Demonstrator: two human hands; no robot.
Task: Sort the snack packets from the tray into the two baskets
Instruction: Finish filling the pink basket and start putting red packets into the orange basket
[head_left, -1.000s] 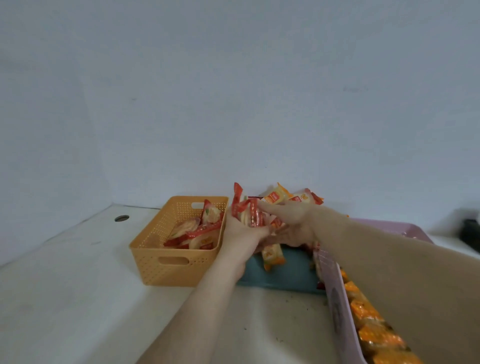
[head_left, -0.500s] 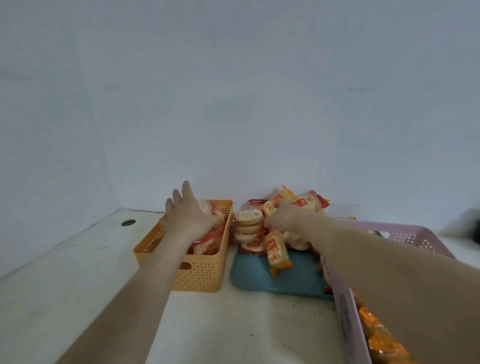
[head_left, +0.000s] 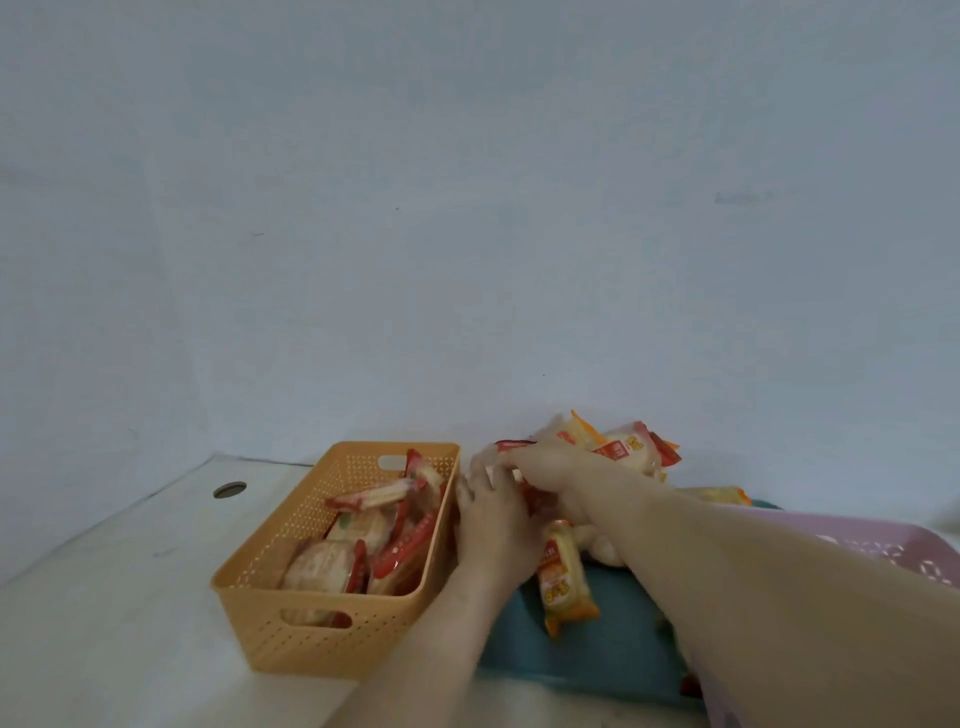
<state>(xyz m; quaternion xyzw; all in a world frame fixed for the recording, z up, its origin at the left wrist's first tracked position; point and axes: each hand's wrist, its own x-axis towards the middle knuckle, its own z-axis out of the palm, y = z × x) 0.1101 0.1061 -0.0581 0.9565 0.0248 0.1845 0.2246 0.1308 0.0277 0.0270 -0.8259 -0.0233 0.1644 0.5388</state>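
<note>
Snack packets (head_left: 623, 447) heaped at far end of teal tray (head_left: 613, 654), mid-scene, between orange basket (head_left: 332, 639) on left and pink basket (head_left: 883, 551) at near right. Right hand (head_left: 558, 470) over left side of heap, fingers (head_left: 511, 457) curled round a red-trim packet (head_left: 511, 445), closed on it by the look. Left hand (head_left: 493, 525) just beside, touching right hand, fingertips aimed far toward same packet. Too blurred there, so can't tell if gripping or only steadying. Handling, est.: light film wraps w/ round crackers inside, so stiff-ish core, slick crinkly skin, fragile contents. No squeezing across the middle. Better to pinch at crimped end seal or cup along both long edges. Avoid pulling from bottom of heap, likely slide or topple. Orange-trim packet (head_left: 563, 579) flat on tray on near side of heap, label up, long axis roughly near-far w/ near end swung slightly right, near seal toward camera. Gripped red-trim packet mostly hidden by hand. Axis unclear, only red seal edge showing at left, toward orange basket. Orange basket already holding several red-trim packs (head_left: 384, 493), mixed directions, a few leaning on its right wall. Pink basket contents mostly hidden behind right forearm. All on pale surface (head_left: 130, 597).
</note>
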